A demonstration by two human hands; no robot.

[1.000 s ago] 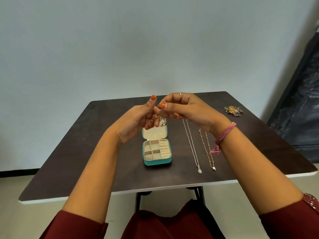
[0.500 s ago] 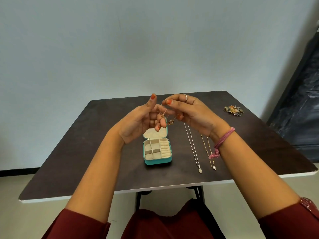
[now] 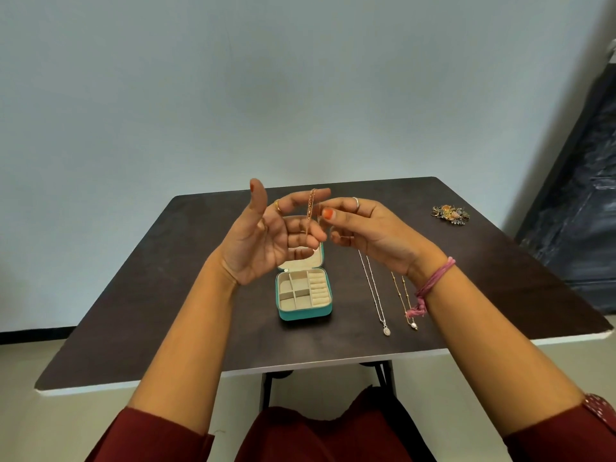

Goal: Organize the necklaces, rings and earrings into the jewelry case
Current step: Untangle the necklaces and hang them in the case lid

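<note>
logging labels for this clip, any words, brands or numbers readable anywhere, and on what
None: no readable text in this view.
The jewelry case shows no brand or label on its teal wall.
The pendants of the two necklaces on the table are too small to tell any engraving.

Two hands, left [image 3: 266, 240] and right [image 3: 370, 233], are showing; one rose-gold chain [image 3: 310, 211] is hanging between them; two necklaces, silver [image 3: 375, 291] and gold [image 3: 404, 301], are lying on one table [image 3: 166, 295]; one teal jewelry case [image 3: 304, 313] is sitting open; one heap of small jewelry [image 3: 450, 214] is lying apart.
</note>
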